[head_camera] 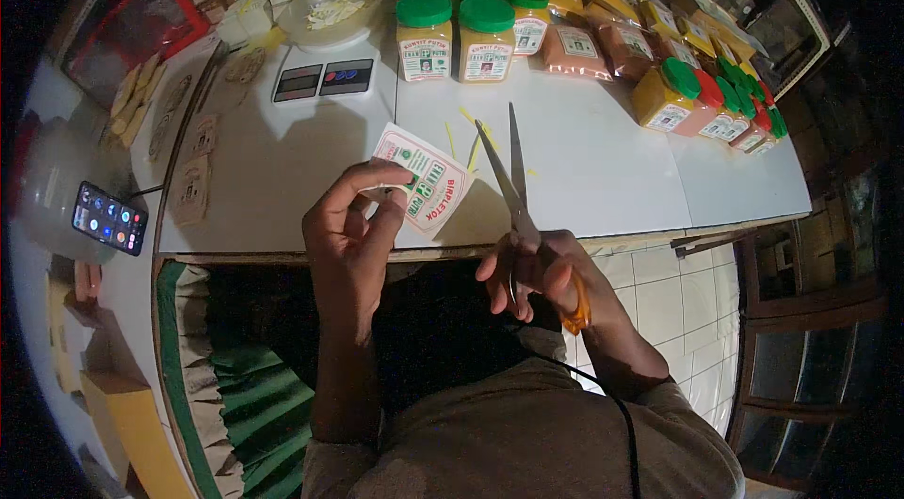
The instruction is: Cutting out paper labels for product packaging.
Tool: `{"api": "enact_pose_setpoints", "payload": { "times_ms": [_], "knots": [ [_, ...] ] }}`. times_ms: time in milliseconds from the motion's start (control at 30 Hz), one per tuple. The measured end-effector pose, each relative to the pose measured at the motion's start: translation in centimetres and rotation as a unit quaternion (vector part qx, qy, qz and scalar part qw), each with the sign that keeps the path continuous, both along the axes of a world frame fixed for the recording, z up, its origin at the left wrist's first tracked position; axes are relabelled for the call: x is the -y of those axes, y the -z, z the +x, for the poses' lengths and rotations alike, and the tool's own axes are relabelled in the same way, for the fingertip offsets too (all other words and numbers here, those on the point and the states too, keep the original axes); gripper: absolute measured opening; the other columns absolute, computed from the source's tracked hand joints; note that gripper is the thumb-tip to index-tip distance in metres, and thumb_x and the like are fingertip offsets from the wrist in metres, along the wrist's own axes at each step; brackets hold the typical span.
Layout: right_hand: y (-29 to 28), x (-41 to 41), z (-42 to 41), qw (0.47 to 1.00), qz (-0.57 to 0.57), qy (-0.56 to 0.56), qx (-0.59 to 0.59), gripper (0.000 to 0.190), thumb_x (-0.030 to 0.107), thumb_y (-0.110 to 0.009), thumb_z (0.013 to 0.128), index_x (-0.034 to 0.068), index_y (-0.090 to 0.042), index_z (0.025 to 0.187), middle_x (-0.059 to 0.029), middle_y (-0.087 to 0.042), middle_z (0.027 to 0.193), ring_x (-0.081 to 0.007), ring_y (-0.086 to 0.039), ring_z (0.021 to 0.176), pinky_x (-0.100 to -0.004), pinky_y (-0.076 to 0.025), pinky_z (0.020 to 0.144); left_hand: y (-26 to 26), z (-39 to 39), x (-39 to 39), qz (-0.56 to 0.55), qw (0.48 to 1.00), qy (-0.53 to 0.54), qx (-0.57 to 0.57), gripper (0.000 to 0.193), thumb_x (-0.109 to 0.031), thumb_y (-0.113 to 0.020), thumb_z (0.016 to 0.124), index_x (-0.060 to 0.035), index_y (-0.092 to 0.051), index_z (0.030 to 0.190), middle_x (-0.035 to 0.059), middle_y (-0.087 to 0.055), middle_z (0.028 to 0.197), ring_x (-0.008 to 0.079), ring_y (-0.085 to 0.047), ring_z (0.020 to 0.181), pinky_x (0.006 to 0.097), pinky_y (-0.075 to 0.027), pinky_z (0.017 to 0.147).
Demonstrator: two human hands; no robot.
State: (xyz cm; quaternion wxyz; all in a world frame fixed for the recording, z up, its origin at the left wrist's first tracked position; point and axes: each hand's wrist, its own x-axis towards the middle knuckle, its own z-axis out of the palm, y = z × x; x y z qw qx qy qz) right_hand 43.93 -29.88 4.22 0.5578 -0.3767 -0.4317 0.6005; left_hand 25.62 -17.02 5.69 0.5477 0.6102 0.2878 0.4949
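Between its thumb and forefinger my left hand [357, 223] pinches a printed paper label [441, 192] with red and green print, held above the white tabletop [593, 181] near its front edge. My right hand [540, 269] holds a pair of scissors [521, 209] with orange handles. Their blades stand apart and point away from me, to the right of the label and not touching it. Thin yellow paper strips [472, 153] lie on the table behind the label, close to the blade tips. The fingers of my right hand partly hide the handles.
A digital scale [325, 79] carries a round bowl [328, 12] with paper pieces in it. Green-lidded jars [487, 40] stand behind the strips. Packets of powder [575, 50] and more jars [667, 96] are at the right. A lit phone [109, 218] lies far left.
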Motion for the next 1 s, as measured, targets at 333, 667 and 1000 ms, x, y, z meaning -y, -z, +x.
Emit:
{"api": "enact_pose_setpoints", "payload": {
  "times_ms": [333, 667, 1000],
  "knots": [
    [0.0, 1.1, 0.8, 0.963, -0.013, -0.009, 0.269, 0.063, 0.046, -0.084, 0.065, -0.004, -0.064, 0.097, -0.0080, -0.065, 0.077, -0.0141, -0.064, 0.070, -0.0273, -0.052, 0.066, -0.7, 0.1, 0.8, -0.019, 0.997, 0.051, 0.060, 0.021, 0.009, -0.059, 0.082, 0.0023, -0.062, 0.102, 0.0095, -0.061, 0.103, 0.0168, -0.060, 0.097, 0.0325, -0.052, 0.087],
    [-0.1, 0.8, -0.5, 0.952, 0.019, -0.004, 0.306, 0.059, 0.048, -0.080, 0.069, -0.003, -0.064, 0.094, -0.0049, -0.064, 0.071, -0.0112, -0.063, 0.064, -0.0233, -0.051, 0.058, -1.3, -0.2, 1.6, 0.004, 0.999, 0.020, 0.045, 0.026, 0.009, -0.063, 0.081, 0.0032, -0.061, 0.106, 0.0148, -0.061, 0.109, 0.0201, -0.061, 0.102, 0.0333, -0.055, 0.086],
    [-0.1, 0.9, -0.9, 0.958, -0.020, 0.006, 0.286, 0.074, 0.064, -0.076, 0.063, -0.003, -0.063, 0.093, -0.0036, -0.062, 0.068, -0.0104, -0.062, 0.063, -0.0231, -0.048, 0.057, -1.1, 0.3, 2.1, 0.007, 0.999, 0.043, 0.031, 0.030, 0.010, -0.064, 0.080, 0.0030, -0.060, 0.108, 0.0135, -0.061, 0.108, 0.0200, -0.062, 0.101, 0.0293, -0.056, 0.083]
  ]
}}
